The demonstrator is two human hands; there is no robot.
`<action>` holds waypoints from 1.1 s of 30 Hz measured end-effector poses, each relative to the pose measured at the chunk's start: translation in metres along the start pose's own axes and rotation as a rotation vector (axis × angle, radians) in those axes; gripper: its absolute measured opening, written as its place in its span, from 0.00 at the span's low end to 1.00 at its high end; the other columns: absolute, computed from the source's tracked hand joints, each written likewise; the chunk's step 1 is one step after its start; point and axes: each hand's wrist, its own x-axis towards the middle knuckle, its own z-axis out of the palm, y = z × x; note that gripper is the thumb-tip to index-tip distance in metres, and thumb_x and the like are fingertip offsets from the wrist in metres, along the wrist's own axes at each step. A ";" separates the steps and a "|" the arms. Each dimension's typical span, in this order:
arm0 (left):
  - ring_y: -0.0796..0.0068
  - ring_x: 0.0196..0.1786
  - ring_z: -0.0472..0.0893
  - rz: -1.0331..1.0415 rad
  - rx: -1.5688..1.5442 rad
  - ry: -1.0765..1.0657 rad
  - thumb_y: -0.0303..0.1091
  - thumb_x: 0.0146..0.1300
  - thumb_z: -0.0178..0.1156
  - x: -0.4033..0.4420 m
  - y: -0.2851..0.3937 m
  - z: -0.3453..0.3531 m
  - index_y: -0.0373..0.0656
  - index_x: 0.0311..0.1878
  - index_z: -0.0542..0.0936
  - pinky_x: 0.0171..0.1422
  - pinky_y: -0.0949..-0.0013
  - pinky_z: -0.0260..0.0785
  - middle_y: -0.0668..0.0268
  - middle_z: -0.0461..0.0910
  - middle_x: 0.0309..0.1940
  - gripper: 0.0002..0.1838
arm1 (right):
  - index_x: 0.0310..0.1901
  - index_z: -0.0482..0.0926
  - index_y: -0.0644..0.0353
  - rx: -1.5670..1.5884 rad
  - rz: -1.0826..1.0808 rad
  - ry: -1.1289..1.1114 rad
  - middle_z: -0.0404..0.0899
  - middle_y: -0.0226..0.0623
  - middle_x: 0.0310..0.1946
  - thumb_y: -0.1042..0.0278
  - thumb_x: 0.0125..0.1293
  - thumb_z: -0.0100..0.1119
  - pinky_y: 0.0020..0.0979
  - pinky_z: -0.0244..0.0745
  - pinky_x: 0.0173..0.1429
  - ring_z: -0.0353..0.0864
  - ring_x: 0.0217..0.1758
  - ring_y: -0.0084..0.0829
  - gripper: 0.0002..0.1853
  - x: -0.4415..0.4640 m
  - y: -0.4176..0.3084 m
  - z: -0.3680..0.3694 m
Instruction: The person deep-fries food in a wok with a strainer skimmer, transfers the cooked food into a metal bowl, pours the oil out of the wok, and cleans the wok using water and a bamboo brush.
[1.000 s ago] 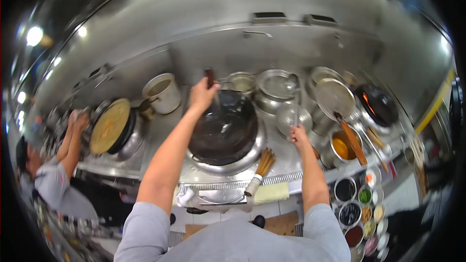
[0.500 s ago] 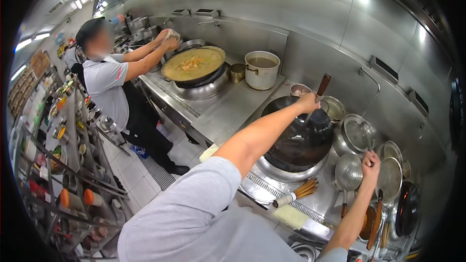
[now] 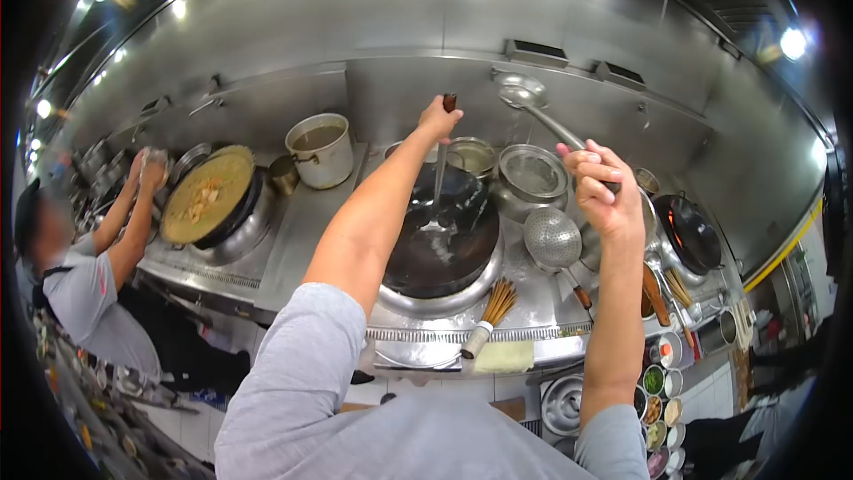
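Note:
My left hand [image 3: 439, 122] is wrapped round the wooden handle of a wok spatula [image 3: 441, 173]. The spatula stands nearly upright, its blade down inside a dark wok [image 3: 444, 262] with a little water in it. Raised at the right, my right hand [image 3: 611, 191] grips the handle of a steel ladle [image 3: 522, 91]. The ladle's bowl is up and to the left, in front of the steel back wall. Beneath it sits a metal pot with a round strainer [image 3: 533, 171]. A perforated skimmer [image 3: 552, 238] lies to the right of the wok.
A bamboo brush [image 3: 498, 304] and a folded yellow cloth [image 3: 504, 356] lie at the stove's front edge. Left are a white stockpot [image 3: 319, 151] and a big wok of soup [image 3: 209, 200], beside a co-worker [image 3: 98, 302]. A second dark wok [image 3: 689, 236] stands right.
My right hand has lifted the ladle up from the strainer pot. The spatula blade now shows in the wok. My view has turned to the right.

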 end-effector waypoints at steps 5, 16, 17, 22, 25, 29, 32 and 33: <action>0.59 0.43 0.82 -0.103 0.052 -0.100 0.44 0.58 0.62 0.016 -0.005 0.007 0.44 0.56 0.71 0.33 0.61 0.82 0.58 0.79 0.45 0.25 | 0.45 0.64 0.76 -0.074 -0.016 -0.007 0.65 0.29 0.27 0.70 0.70 0.44 0.17 0.54 0.10 0.63 0.13 0.08 0.13 -0.006 0.034 0.026; 0.62 0.41 0.83 0.182 0.116 -0.054 0.40 0.56 0.63 -0.002 0.051 0.001 0.46 0.50 0.75 0.38 0.63 0.78 0.57 0.81 0.44 0.19 | 0.38 0.67 0.64 -0.506 -0.042 0.113 0.67 0.27 0.23 0.70 0.68 0.47 0.17 0.52 0.10 0.61 0.14 0.10 0.06 -0.001 0.057 0.055; 0.61 0.41 0.83 0.186 0.199 -0.116 0.40 0.57 0.62 0.000 0.054 -0.001 0.46 0.49 0.75 0.41 0.63 0.76 0.56 0.81 0.42 0.18 | 0.38 0.67 0.64 -0.509 -0.046 0.115 0.67 0.27 0.23 0.70 0.68 0.47 0.17 0.52 0.10 0.61 0.14 0.10 0.06 0.001 0.057 0.057; 0.56 0.47 0.81 0.349 0.422 0.018 0.42 0.56 0.62 0.030 0.036 0.005 0.44 0.47 0.76 0.50 0.59 0.71 0.53 0.81 0.41 0.18 | 0.35 0.67 0.62 -0.705 -0.054 0.198 0.68 0.27 0.23 0.70 0.67 0.48 0.18 0.52 0.11 0.62 0.14 0.12 0.05 0.003 0.057 0.067; 0.55 0.49 0.80 0.309 0.285 -0.066 0.43 0.54 0.64 0.040 0.016 0.005 0.43 0.48 0.76 0.53 0.58 0.71 0.52 0.81 0.42 0.21 | 0.34 0.67 0.61 -0.722 -0.020 0.182 0.68 0.27 0.23 0.71 0.66 0.48 0.19 0.52 0.11 0.62 0.14 0.12 0.04 0.005 0.055 0.064; 0.56 0.42 0.82 0.253 0.318 -0.095 0.42 0.53 0.64 0.018 -0.035 0.020 0.41 0.52 0.75 0.48 0.60 0.73 0.53 0.82 0.41 0.24 | 0.39 0.67 0.64 -0.867 -0.078 0.324 0.68 0.29 0.24 0.70 0.66 0.50 0.17 0.53 0.09 0.60 0.12 0.11 0.07 0.002 0.064 0.069; 0.60 0.38 0.84 0.075 0.320 -0.205 0.41 0.53 0.65 0.002 -0.084 0.032 0.41 0.52 0.75 0.39 0.61 0.76 0.55 0.82 0.40 0.24 | 0.38 0.66 0.62 -1.047 -0.088 0.346 0.67 0.28 0.23 0.71 0.65 0.51 0.18 0.53 0.09 0.59 0.11 0.12 0.06 0.003 0.062 0.067; 0.61 0.36 0.84 0.024 0.359 -0.223 0.40 0.52 0.65 -0.003 -0.100 0.037 0.40 0.51 0.76 0.34 0.63 0.77 0.56 0.82 0.40 0.24 | 0.38 0.66 0.62 -1.039 -0.086 0.355 0.67 0.28 0.23 0.71 0.65 0.51 0.18 0.53 0.09 0.59 0.11 0.12 0.06 0.003 0.062 0.064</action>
